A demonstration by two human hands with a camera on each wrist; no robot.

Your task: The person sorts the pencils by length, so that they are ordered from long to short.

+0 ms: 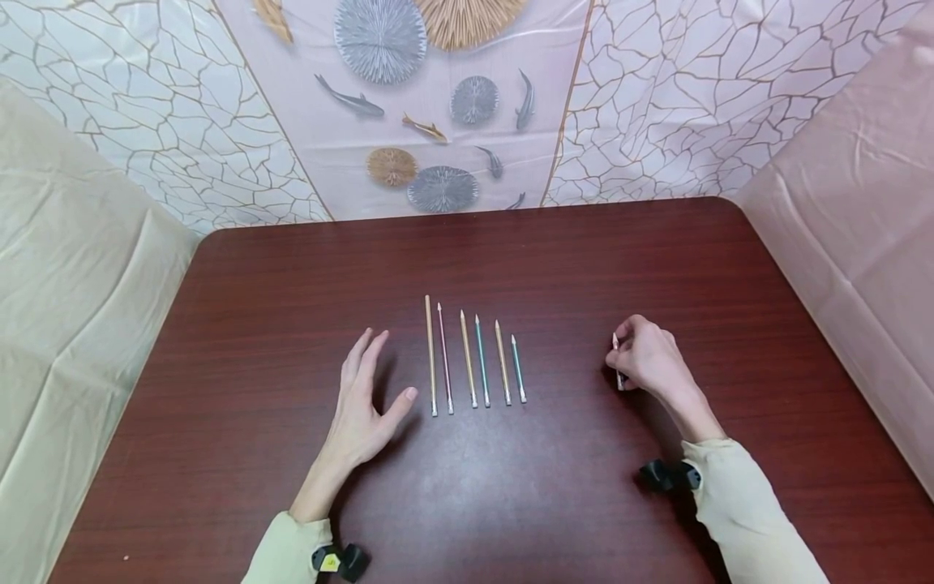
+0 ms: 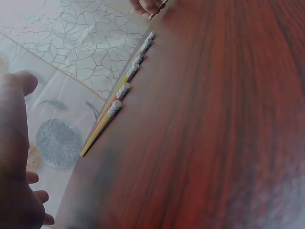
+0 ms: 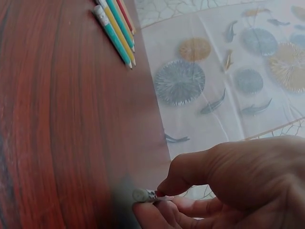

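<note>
My right hand (image 1: 649, 357) pinches a short pencil (image 1: 619, 381) at the right of the table, its tip pointing away from me. In the right wrist view the pencil's white eraser end (image 3: 143, 195) pokes out between thumb and fingers, with a bit of red showing. My left hand (image 1: 362, 414) is held with fingers spread, left of a row of pencils and touching none. Nearest to it lies a long yellow pencil (image 1: 430, 357) without a sharpened tip. Beside that lie a dark red pencil (image 1: 445, 361), then yellow and green ones, shorter towards the right, erasers towards me.
The dark reddish-brown table (image 1: 569, 503) has rounded far corners. Patterned cloth (image 1: 467, 105) hangs behind it, and plain pale cloth (image 1: 846, 219) flanks it on both sides. Bare tabletop lies between the row and my right hand.
</note>
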